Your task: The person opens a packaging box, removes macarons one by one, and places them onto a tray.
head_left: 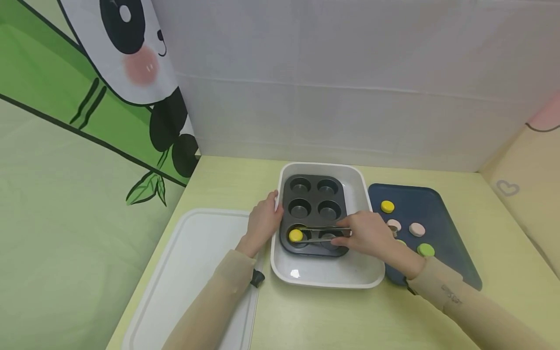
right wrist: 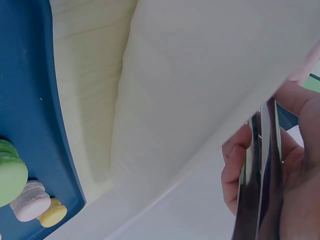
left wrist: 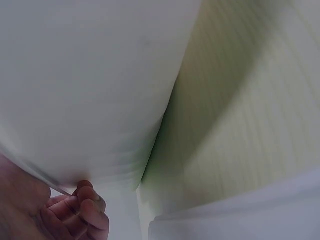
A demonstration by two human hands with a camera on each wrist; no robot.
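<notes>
Two hands work at a white dish (head_left: pixel 369 272) on the counter (head_left: pixel 490 228). Small writing on the right sleeve (head_left: pixel 450 295) is too blurred to read. Right hand (head_left: pixel 367 234) holds tongs (head_left: pixel 325 233) in a narrow grip; their long axis lies sideways, tips pointing left, pinching a yellow macaron (head_left: pixel 295 235) over the near-left cup of the muffin pan (head_left: pixel 312 214). Left hand (head_left: pixel 264 221) seems to grip the dish's left rim. More macarons lie on the blue tray (head_left: pixel 442 218).

Both hands (head_left: pixel 262 221) (head_left: pixel 367 235) forward, fingers curled.
</notes>
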